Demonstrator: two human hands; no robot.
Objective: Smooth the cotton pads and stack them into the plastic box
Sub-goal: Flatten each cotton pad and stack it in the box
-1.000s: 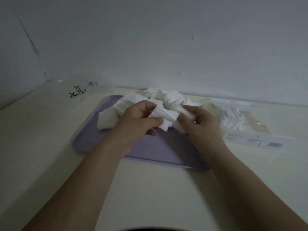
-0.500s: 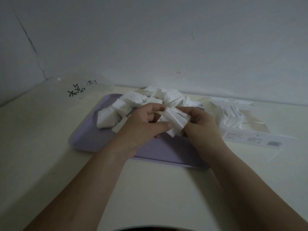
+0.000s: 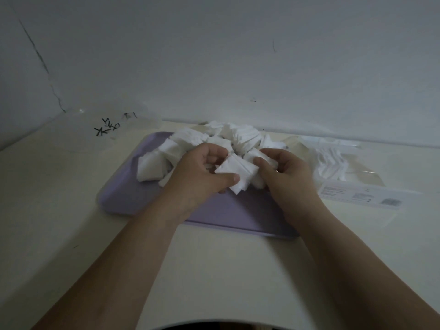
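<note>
While both hands, left hand (image 3: 200, 172) and right hand (image 3: 285, 172), pinch one pad (image 3: 235, 171) over the tray (image 3: 123, 196), smoothing is underway; next, likely stacking in the box (image 3: 357, 167).

A heap of white square cotton pads (image 3: 240, 136) is lying crumpled and jumbled across the far half of a lilac tray (image 3: 233, 211), some bending, some leaning, several spilling toward the tray's left side. A small bunch (image 3: 238, 173) of these pads, fanned and uneven, is sitting raised just in front of the heap, with the left hand (image 3: 200, 179) pinching its near edge and the right hand (image 3: 287, 173) gripping its right end. The clear plastic box (image 3: 362, 181) is lying just right of the tray, more white pads (image 3: 331, 163) showing through it in a loose row.
</note>
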